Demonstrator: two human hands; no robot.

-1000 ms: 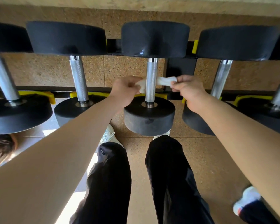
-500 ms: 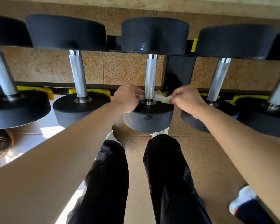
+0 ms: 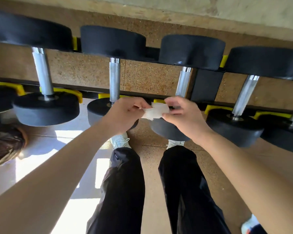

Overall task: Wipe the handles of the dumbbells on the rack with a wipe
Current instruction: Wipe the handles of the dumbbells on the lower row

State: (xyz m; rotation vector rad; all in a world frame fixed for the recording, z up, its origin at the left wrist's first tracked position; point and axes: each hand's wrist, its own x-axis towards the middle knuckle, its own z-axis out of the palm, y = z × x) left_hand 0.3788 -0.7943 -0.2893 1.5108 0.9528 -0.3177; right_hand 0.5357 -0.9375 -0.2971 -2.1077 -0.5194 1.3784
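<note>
Wipe [image 3: 156, 111] now off handle [image 3: 183, 81], long axis left-right, fingers of left hand [image 3: 125, 114] and right hand [image 3: 184, 119] pinching ends

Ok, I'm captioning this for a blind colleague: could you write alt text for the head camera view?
A person's left hand and right hand pinch a small white wipe between them, just in front of a rack of black dumbbells with chrome handles. Below are black trousers and pale shoes on a speckled brown floor.

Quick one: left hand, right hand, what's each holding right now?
Left hand: pinches the left end of the white wipe.
Right hand: pinches the wipe's right end.
</note>
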